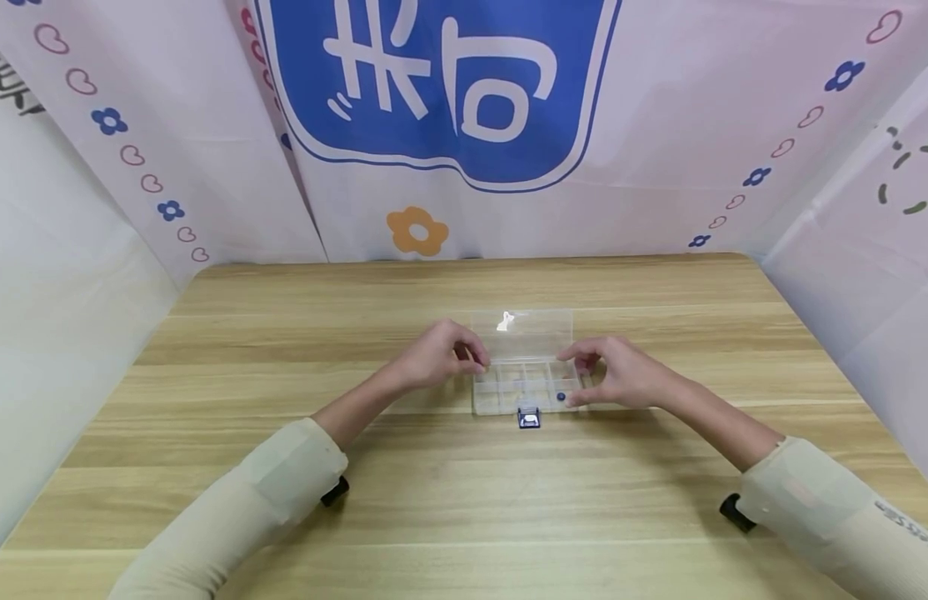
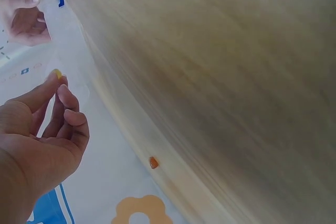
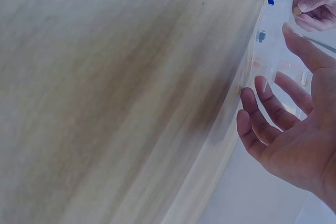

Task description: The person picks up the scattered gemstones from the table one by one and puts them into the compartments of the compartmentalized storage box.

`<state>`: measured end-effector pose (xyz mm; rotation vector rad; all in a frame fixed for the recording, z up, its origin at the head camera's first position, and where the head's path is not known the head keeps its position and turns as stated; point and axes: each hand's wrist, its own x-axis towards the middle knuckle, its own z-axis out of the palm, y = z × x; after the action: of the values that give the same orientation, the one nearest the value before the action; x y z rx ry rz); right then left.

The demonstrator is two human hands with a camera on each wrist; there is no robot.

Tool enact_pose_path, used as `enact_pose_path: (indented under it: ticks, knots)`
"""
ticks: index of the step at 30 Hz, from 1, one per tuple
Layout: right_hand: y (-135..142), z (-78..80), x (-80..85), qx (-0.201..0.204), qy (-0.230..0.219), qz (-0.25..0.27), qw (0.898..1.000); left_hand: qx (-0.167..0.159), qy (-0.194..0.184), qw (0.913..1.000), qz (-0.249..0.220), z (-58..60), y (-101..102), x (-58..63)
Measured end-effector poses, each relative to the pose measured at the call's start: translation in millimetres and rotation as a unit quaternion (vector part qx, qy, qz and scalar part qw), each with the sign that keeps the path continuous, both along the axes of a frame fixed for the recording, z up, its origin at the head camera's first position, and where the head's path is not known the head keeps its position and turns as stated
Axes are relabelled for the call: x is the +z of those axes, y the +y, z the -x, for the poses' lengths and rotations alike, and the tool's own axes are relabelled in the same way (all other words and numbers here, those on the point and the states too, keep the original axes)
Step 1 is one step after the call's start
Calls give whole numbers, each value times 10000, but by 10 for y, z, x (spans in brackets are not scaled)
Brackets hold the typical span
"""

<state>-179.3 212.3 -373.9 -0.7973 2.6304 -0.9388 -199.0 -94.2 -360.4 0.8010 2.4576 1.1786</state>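
Note:
A clear plastic compartment box (image 1: 511, 400) lies on the table with its transparent lid (image 1: 535, 337) raised at the back and a blue latch (image 1: 529, 418) at the front. My left hand (image 1: 443, 354) is over the box's left end. Between its thumb and index finger it pinches a small yellow piece (image 2: 58, 74), too small to identify. Around the box's right end my right hand (image 1: 617, 372) spreads its bent fingers, holding nothing; whether it touches the box I cannot tell. A small dark blue piece (image 1: 561, 397) sits in the front right compartment, beside the right thumb.
The wooden table (image 1: 449, 500) reaches back to a printed cloth wall (image 1: 644, 167), with cloth at both sides. A small orange-brown piece (image 2: 153, 162) shows near the table's edge in the left wrist view. Black wrist devices (image 1: 737, 512) poke out under the sleeves.

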Motion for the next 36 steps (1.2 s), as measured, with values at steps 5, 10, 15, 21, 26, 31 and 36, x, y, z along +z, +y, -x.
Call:
enact_pose_path:
  ticks: [5, 10, 15, 21, 26, 31, 36]
  knots:
    - [6, 6, 2, -18, 21, -2, 10000, 32, -113, 9999, 45, 4, 24, -16]
    - [3, 1, 8, -9, 17, 6, 10000, 113, -174, 9997, 132, 4, 37, -10]
    - [2, 1, 2, -5, 15, 6, 10000, 127, -127, 9997, 182, 8, 38, -4]
    - [1, 2, 5, -13, 23, -6, 10000, 82, -112, 9999, 97, -1, 25, 0]
    - [1, 1, 3, -13, 36, -14, 10000, 69, -7, 9999, 93, 0, -28, 8]
    - [0, 2, 0, -18, 33, -17, 10000, 129, 8, 9999, -79, -4, -131, 34]
    - [-2, -2, -6, -2, 40, -12, 10000, 146, 49, 9993, -337, 6, -248, 32]
